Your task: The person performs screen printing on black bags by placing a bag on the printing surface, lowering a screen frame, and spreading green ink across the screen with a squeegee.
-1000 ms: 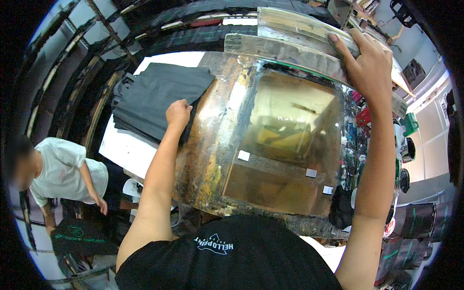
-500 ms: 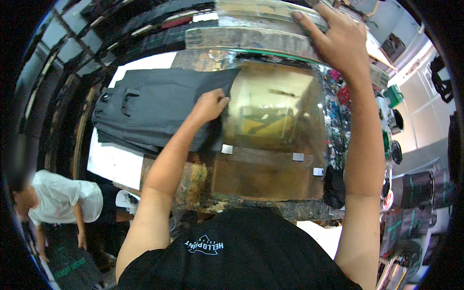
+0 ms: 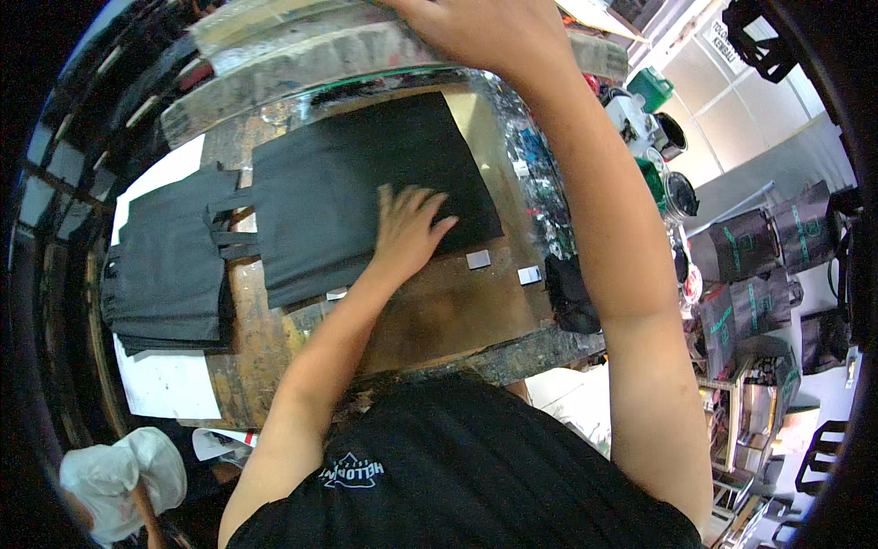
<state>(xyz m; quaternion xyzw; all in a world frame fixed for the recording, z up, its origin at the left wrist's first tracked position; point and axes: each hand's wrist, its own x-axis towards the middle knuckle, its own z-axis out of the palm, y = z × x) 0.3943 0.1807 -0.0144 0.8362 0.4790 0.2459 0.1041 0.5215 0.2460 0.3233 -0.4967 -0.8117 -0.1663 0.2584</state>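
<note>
A flat black fabric bag (image 3: 338,174) lies spread over the shiny, brownish board on the worktable, its handles pointing left. Resting on this bag near its right part is my left hand (image 3: 412,229), fingers spread and slightly blurred. To the left is a stack of similar black bags (image 3: 169,265), its handles near those of the spread bag. At the top, my right hand (image 3: 489,32) is on the raised, ink-stained screen frame (image 3: 293,78); its fingertips are cut off by the picture's edge.
Small pale tabs (image 3: 478,260) sit on the board (image 3: 430,316). A dark cloth (image 3: 573,297) lies at its right. Ink cans (image 3: 670,137) and a green container (image 3: 650,89) stand beyond my right arm. A person in a white shirt (image 3: 123,485) is at lower left. Printed black bags (image 3: 741,247) are at right.
My left hand has gone from a closed grip on the dark fabric's edge to spread fingers on it. The bag now lies farther right, apart from the stack, covering most of the shiny board. The view has turned.
</note>
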